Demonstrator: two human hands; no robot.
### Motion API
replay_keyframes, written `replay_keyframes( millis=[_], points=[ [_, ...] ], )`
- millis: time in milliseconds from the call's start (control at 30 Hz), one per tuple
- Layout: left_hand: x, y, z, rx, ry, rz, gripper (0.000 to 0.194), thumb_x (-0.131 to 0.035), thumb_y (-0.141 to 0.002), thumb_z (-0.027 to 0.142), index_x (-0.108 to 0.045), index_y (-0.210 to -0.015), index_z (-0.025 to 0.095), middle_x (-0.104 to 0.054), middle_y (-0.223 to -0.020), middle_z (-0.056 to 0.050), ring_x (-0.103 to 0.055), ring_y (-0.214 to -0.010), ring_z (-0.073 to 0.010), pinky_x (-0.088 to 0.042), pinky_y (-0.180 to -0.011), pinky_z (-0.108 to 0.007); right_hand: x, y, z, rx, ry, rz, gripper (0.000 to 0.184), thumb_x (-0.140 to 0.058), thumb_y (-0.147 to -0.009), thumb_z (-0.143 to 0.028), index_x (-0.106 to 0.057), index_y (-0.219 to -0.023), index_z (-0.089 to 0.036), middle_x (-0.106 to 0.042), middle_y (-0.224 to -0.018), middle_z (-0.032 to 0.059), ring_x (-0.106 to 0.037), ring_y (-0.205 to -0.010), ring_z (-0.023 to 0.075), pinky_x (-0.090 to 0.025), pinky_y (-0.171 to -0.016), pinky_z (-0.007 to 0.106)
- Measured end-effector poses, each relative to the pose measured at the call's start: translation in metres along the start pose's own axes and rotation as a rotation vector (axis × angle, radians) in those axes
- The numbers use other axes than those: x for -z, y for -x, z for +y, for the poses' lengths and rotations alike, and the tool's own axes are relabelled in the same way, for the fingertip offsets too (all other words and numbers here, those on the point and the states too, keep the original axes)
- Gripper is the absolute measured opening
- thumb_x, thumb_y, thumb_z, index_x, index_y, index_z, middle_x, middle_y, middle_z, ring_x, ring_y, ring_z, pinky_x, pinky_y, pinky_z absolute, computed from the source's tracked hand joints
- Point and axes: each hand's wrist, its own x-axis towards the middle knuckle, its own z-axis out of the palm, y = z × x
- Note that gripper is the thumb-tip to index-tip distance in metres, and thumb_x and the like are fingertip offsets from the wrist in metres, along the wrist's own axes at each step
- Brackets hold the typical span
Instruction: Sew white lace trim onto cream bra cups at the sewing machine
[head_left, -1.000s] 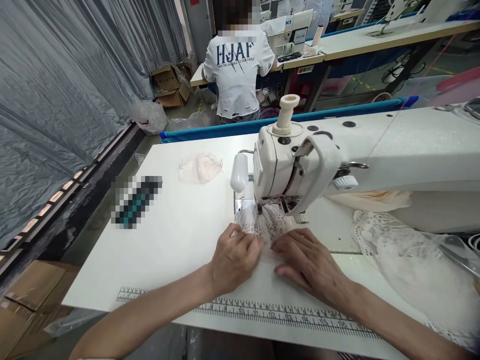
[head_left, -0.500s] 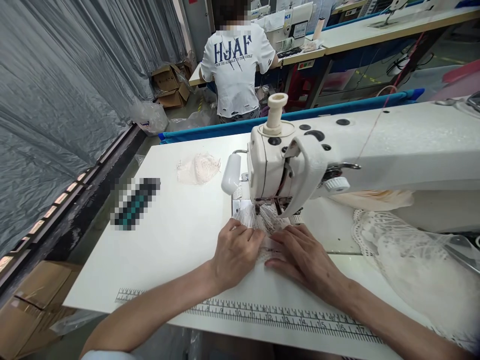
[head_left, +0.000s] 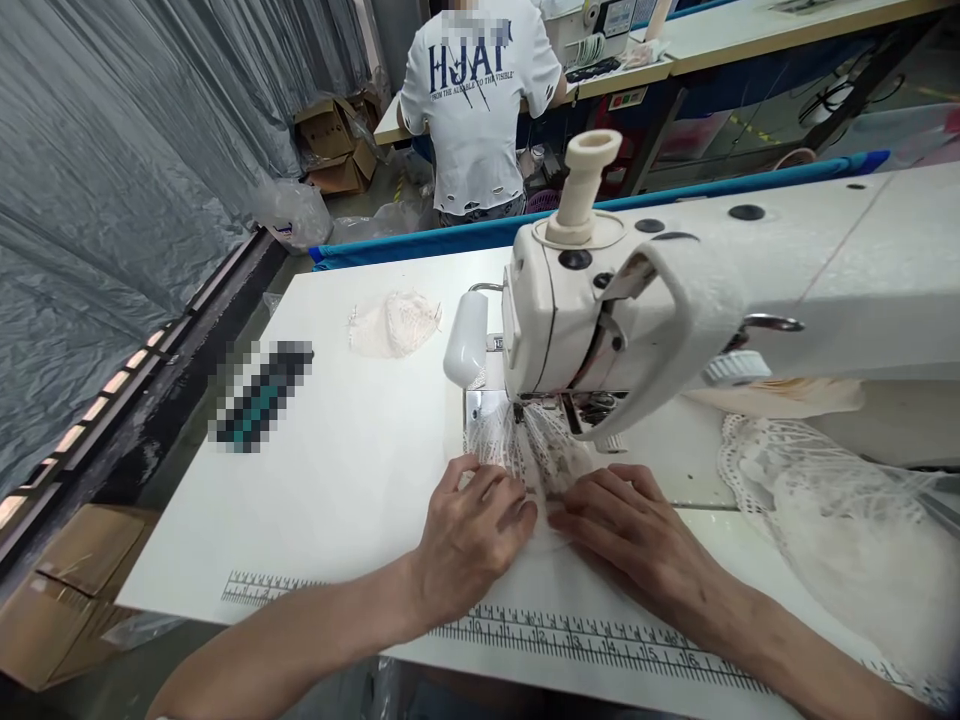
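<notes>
A piece of white lace fabric (head_left: 536,445) lies under the needle area of a white sewing machine (head_left: 622,310), spread towards me. My left hand (head_left: 476,530) presses on its left side with curled fingers, thumb and fingertips closed on the cloth. On the right side, my right hand (head_left: 637,530) has its fingers bent together and closed on the lace edge. Both hands sit just in front of the presser foot, a little apart. The fingertips are partly hidden by the hands and cloth.
More white lace (head_left: 832,530) is heaped right of the machine. A pale lace cup piece (head_left: 397,322) and a blurred dark object (head_left: 264,397) lie on the left of the table (head_left: 352,440). A printed ruler (head_left: 570,635) runs along the front edge. Another person (head_left: 476,110) sits beyond.
My hands have moved slightly towards me and apart, so more lace shows between them and the machine. The camera view has shifted a little.
</notes>
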Motion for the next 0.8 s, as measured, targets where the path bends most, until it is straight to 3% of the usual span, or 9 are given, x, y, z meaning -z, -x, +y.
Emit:
replay_keyframes(
  millis=[200, 567, 800],
  points=[
    [-0.0015, 0.0018, 0.0006, -0.055, 0.037, -0.011, 0.009, -0.057, -0.082, 0.003, -0.062, -0.084, 0.010, -0.069, -0.087, -0.003, -0.062, -0.089, -0.0145, -0.046, -0.081, -0.032, 0.0019, -0.0011, -0.0007, -0.011, -0.038, -0.036, 0.022, -0.037, -0.096, -0.014, -0.059, -0.096, -0.017, -0.064, -0.095, 0.0066, -0.055, -0.092, 0.0186, -0.034, -0.083, 0.038],
    [0.0021, -0.0003, 0.0014, -0.086, 0.007, 0.008, 0.012, -0.055, -0.083, 0.004, -0.063, -0.089, 0.012, -0.070, -0.087, -0.003, -0.063, -0.090, -0.0146, -0.049, -0.082, -0.033, -0.0006, -0.0009, 0.0013, 0.047, 0.054, 0.019, 0.016, -0.046, -0.091, -0.011, -0.060, -0.089, -0.018, -0.066, -0.092, 0.0051, -0.055, -0.083, 0.0174, -0.033, -0.077, 0.037],
    [0.0040, -0.0019, 0.0050, -0.094, -0.030, 0.007, 0.011, -0.054, -0.085, 0.007, -0.062, -0.087, 0.014, -0.069, -0.087, -0.003, -0.063, -0.090, -0.0144, -0.049, -0.080, -0.032, 0.0003, -0.0024, -0.0012, 0.045, 0.048, 0.027, 0.014, -0.050, -0.091, -0.024, -0.062, -0.087, -0.018, -0.064, -0.088, 0.0042, -0.054, -0.080, 0.0168, -0.033, -0.077, 0.037]
  ],
)
